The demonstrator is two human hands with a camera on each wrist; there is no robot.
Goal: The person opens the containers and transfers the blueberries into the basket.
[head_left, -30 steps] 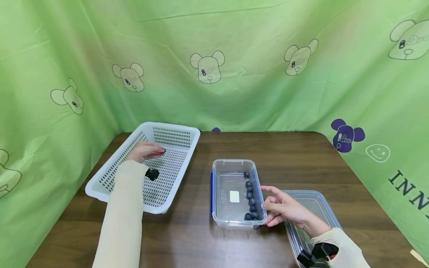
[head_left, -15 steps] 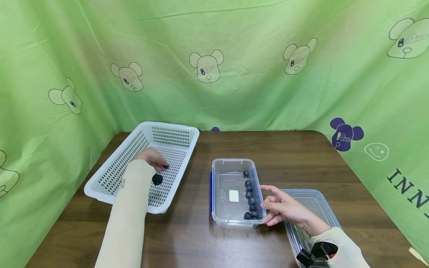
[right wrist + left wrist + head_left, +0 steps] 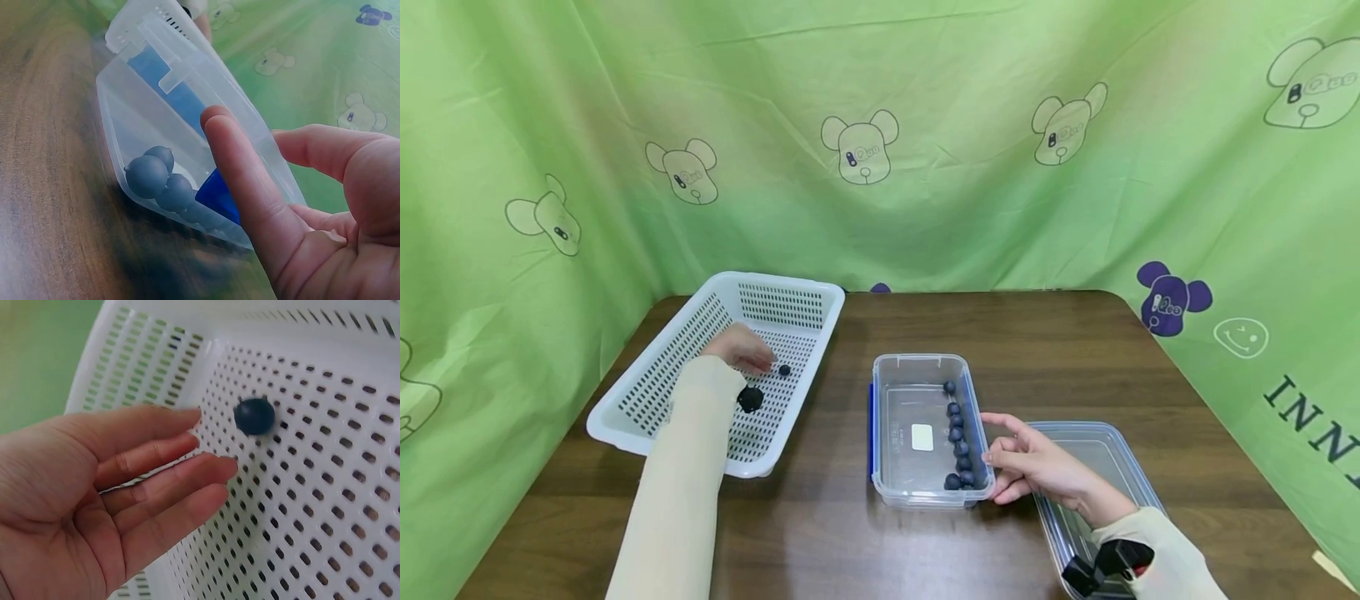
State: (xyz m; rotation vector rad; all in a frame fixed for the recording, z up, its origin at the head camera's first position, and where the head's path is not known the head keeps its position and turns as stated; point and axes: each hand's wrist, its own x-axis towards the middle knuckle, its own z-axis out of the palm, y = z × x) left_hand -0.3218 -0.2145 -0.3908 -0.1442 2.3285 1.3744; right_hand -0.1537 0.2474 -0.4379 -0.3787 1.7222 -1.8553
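My left hand (image 3: pixel 741 348) hovers inside the white perforated basket (image 3: pixel 775 279), its fingers loosely extended and holding nothing. Just beyond the fingertips, a blueberry (image 3: pixel 255 416) lies on the holed floor, apart from the hand. At the right side of a clear plastic container (image 3: pixel 897 417) is my right hand (image 3: pixel 1037 467), holding its wall near the front corner. Several blueberries (image 3: pixel 956 433) line the inner right edge of that container. In the right wrist view, a blue latch (image 3: pixel 219 195) shows partly behind a finger.
A clear lid (image 3: pixel 1078 442) lies on the wooden table (image 3: pixel 1015 333), partly under the right forearm. Another blue latch (image 3: pixel 871 433) hangs on the container's left side. A green printed cloth (image 3: pixel 955 233) stands behind the table.
The left hand came nearer and rightward inside the basket with the blueberry at its fingertips, then released it onto the basket floor and drew slightly back. The right hand stays at the container.
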